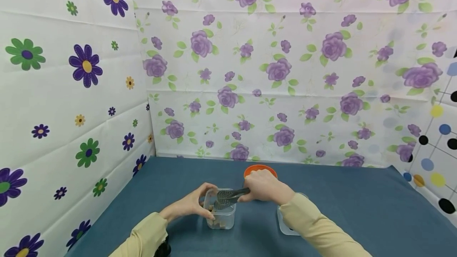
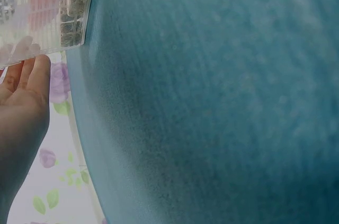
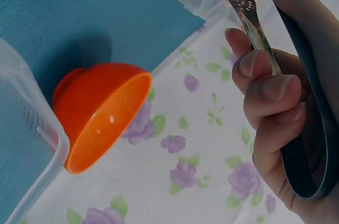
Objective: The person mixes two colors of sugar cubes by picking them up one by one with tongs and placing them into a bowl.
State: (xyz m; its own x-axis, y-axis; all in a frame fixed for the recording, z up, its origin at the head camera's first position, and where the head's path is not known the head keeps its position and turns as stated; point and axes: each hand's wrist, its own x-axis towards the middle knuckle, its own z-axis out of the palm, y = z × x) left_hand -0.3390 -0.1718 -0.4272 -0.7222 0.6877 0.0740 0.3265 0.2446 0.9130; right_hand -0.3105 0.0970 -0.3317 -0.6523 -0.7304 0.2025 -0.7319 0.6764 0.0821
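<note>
A clear plastic container [image 1: 228, 218] stands on the blue cloth, with several small brownish cubes [image 2: 76, 2] in its bottom. My left hand [image 1: 191, 204] grips it from the left, thumb on the near side and fingers around the far side. In my right hand [image 1: 264, 186] is a pair of dark tongs [image 1: 232, 194] with perforated ends. The tong ends reach over the container's opening from the right and tilt down into it. From the right wrist view, the tong arms [image 3: 254, 25] stand apart, and my curled fingers wrap around them.
An orange bowl [image 3: 100, 115] stands behind my right hand, partly hidden by it in the head view. Under my right forearm is a second clear plastic container [image 1: 286, 228]. The blue cloth [image 1: 200, 171] runs back to a flowered backdrop [image 1: 257, 122].
</note>
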